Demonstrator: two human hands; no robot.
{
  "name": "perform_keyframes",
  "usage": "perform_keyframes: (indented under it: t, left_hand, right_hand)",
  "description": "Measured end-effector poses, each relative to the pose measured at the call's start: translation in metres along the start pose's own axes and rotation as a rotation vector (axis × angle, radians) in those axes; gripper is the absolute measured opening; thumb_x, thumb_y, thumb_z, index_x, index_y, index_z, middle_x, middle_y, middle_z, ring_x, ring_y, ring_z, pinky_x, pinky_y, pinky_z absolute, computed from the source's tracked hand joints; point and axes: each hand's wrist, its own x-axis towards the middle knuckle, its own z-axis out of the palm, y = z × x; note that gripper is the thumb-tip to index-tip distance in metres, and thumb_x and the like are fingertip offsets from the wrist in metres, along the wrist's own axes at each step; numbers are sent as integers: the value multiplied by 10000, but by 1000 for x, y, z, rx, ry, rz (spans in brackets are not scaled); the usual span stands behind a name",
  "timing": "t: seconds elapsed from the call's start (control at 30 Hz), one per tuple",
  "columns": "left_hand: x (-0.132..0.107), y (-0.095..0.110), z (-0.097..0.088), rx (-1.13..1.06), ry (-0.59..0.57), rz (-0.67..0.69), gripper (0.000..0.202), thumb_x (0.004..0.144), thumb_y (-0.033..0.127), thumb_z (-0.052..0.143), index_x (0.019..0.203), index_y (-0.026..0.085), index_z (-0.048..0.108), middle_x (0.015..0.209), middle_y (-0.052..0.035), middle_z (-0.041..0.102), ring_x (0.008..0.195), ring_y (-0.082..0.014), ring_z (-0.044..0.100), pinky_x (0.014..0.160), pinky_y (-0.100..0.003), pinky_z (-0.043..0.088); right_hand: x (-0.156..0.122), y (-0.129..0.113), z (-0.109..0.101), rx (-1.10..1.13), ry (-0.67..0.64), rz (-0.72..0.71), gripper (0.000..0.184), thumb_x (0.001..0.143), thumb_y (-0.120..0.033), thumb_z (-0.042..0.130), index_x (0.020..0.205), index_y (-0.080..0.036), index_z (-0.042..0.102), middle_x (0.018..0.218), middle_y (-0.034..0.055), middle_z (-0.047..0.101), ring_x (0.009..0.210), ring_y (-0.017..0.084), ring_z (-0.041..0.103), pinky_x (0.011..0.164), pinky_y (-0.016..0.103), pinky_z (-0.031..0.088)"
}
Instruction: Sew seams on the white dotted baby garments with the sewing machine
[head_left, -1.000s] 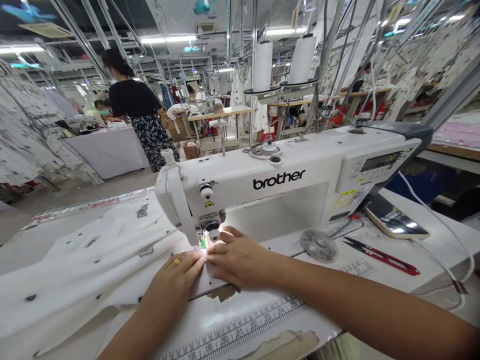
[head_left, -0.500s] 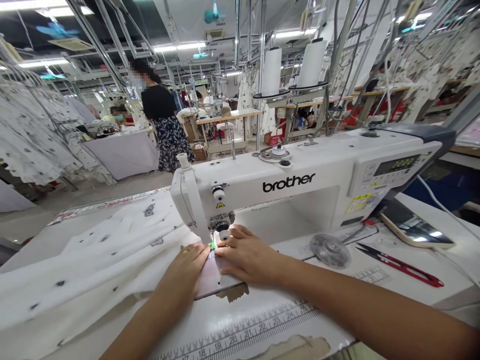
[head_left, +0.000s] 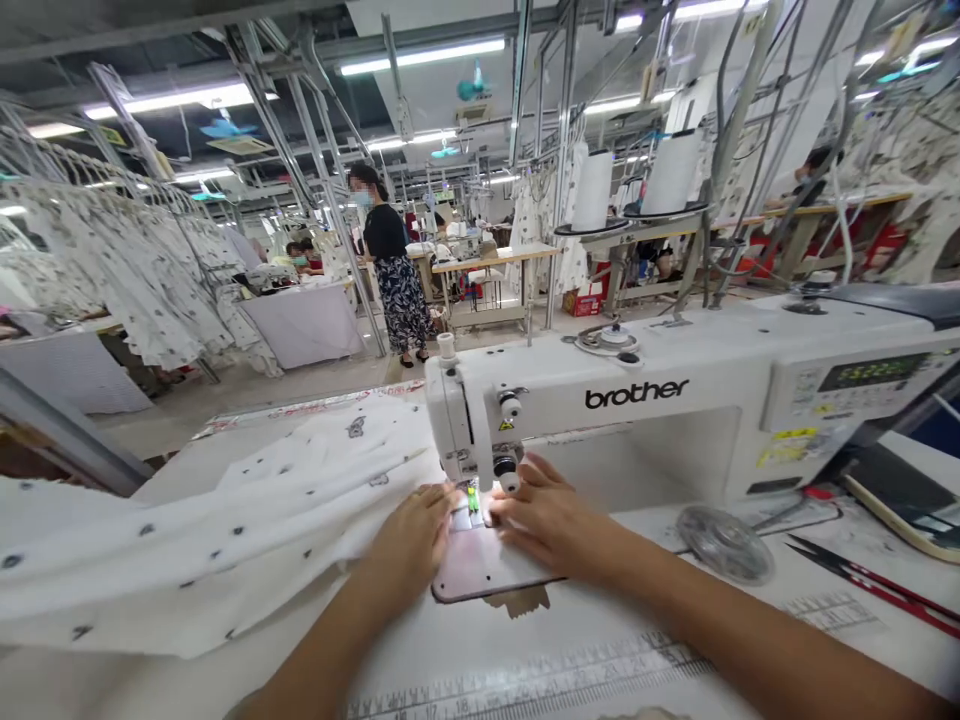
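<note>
My left hand (head_left: 420, 525) lies on the white fabric with small dark prints (head_left: 300, 500), fingers stretched toward the bright green piece (head_left: 472, 498) at the sewing machine's needle. On the other side of the needle, my right hand (head_left: 551, 515) rests with its fingers spread, the fingertips close to the presser foot area. Between my hands the metal needle plate (head_left: 484, 565) shows. The white sewing machine (head_left: 555, 400) stands just beyond them. What lies beneath my fingertips is hidden.
A clear round disc (head_left: 725, 543), red-handled thread snips (head_left: 877, 580) and a phone-like device (head_left: 900, 500) lie at the right. A printed ruler scale (head_left: 540, 675) crosses the table front. Thread cones (head_left: 594, 192) stand behind. A person (head_left: 394, 270) stands farther back.
The view has turned left, so the machine and hands appear farther right. My hands are slightly farther apart, and more of the needle plate shows between them.
</note>
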Motion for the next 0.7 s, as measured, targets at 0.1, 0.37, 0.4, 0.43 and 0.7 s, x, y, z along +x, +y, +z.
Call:
perform_keyframes:
  t: [0.1,0.37,0.4,0.43,0.7]
  left_hand:
    - [3,-28,-15,-64,155,-135,284,813,99,547,1047,183,684,1118,-116,673,1115,-276,583,1044,-501,399]
    - [1,-73,-52,-597,515,-460,221,802,416,621,861,204,600,690,15,625,669,-182,630,661,-291,514]
    - [2,-72,-54,-680,537,-483,276,797,460,619,901,207,584,669,27,617,615,-167,624,610,-268,506]
    - [2,-70,-55,-755,557,-504,318,783,482,632,932,209,570,658,35,616,577,-154,619,576,-251,500]
    - [5,-56,-61,-1028,691,-576,334,702,339,782,922,201,572,662,45,648,599,-113,656,603,-205,528]
  right_hand:
    - [-23,4,-9,-139,27,149,228,935,-322,594,1139,-239,651,1213,76,663,1315,349,461,1132,667,204]
    - [-176,48,3,-536,354,489,656,900,-547,477,1513,-379,310,1456,111,487,1315,394,467,1012,663,398]
    - [-191,52,5,-544,376,484,674,901,-524,480,1525,-402,258,1444,118,498,1305,382,478,986,640,427]
    - [-202,56,7,-528,355,486,698,904,-498,493,1536,-410,209,1447,119,494,1307,369,475,983,623,439]
    - [-219,66,26,-359,359,530,746,902,-464,513,1550,-400,150,1487,65,457,1359,343,419,1065,597,443]
